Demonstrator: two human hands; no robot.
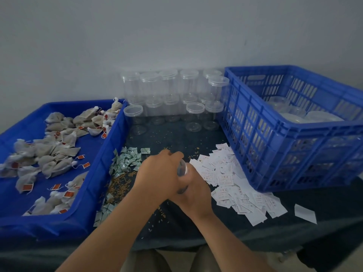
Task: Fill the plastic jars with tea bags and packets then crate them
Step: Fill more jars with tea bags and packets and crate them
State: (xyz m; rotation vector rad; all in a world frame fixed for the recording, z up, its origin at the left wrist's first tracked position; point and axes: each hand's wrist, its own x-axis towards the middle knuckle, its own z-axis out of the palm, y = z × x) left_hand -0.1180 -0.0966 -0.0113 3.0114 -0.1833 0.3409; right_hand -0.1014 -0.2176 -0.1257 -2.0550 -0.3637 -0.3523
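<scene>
The shallow blue tray (110,154) on the left holds loose tea bags (55,154), the slatted blue crate (275,138) on the right holds capped clear jars (306,116), and empty jars (170,95) stand in rows against the back wall. Between tray and crate, over the dark table (176,138), the left hand (159,173) curls over the top of a clear jar (181,167) while the right hand (194,195) wraps its lower part; its contents cannot be told. Green packets (125,160) lie beside the tray's wall, and white slips (231,181) spread against the crate's foot, leaving a bare strip toward the back jars.
</scene>
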